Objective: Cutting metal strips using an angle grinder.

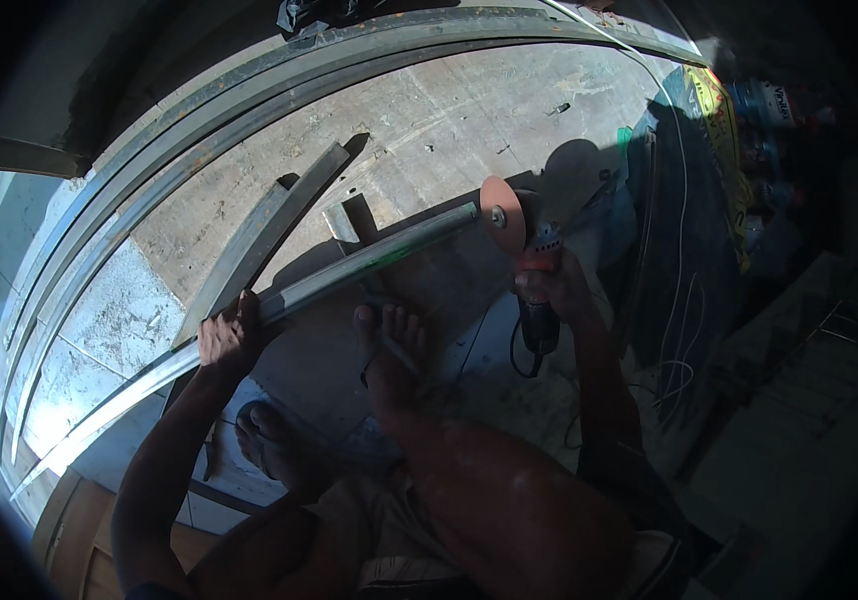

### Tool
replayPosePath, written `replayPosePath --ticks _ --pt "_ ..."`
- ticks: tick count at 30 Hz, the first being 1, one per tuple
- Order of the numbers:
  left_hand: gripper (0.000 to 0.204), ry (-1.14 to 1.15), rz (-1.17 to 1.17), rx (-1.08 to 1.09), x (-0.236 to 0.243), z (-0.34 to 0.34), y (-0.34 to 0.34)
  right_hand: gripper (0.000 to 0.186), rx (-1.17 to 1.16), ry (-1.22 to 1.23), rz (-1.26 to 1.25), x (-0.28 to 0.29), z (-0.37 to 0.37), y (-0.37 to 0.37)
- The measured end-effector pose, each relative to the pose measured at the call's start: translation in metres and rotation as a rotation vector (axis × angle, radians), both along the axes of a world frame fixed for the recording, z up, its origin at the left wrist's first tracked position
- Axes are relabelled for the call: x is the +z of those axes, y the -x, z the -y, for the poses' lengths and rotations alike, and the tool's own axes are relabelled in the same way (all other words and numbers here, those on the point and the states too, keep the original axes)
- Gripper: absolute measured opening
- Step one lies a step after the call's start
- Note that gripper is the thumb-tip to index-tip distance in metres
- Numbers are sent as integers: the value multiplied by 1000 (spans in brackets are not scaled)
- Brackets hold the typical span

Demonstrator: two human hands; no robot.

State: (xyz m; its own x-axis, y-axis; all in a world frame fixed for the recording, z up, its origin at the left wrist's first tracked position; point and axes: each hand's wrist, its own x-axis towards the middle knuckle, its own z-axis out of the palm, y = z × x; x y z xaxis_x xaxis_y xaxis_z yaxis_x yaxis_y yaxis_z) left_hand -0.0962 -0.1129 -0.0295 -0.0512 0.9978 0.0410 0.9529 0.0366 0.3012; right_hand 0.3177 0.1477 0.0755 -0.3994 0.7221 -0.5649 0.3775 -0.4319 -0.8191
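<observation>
My left hand is closed around a long metal bar, which slants from the lower left up to the middle of the picture. A green mark shows near its far end. In my right hand is an angle grinder, held upright with its orange disc just off the bar's right end. Whether the disc is spinning I cannot tell. A short piece of metal tube lies beyond the bar. Another dark metal bar lies on the floor, running under or beside my left hand.
Several long metal bars lie along the far side of the floor. A white cable hangs down at the right, near a yellow printed sheet and bottles. My sandalled feet are close under the bar. A wooden piece stands lower left.
</observation>
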Motion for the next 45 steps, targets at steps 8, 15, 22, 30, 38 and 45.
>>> replayPosePath --ticks 8,15,22,30,38,45 --pt "53 108 50 82 8 -4 -1 30 14 43 -11 -3 1 4" --pt "54 60 -10 58 -2 0 -1 32 74 -44 43 -7 1 5" --pt "56 116 68 71 2 -3 1 25 113 -88 101 -4 -3 9" --pt "64 163 8 66 -5 1 2 28 125 -92 86 -3 -4 9" --pt "67 415 86 132 -5 0 3 37 180 -147 134 -9 -11 8" --pt "60 155 -39 137 -23 7 2 36 159 -135 88 -12 -9 7"
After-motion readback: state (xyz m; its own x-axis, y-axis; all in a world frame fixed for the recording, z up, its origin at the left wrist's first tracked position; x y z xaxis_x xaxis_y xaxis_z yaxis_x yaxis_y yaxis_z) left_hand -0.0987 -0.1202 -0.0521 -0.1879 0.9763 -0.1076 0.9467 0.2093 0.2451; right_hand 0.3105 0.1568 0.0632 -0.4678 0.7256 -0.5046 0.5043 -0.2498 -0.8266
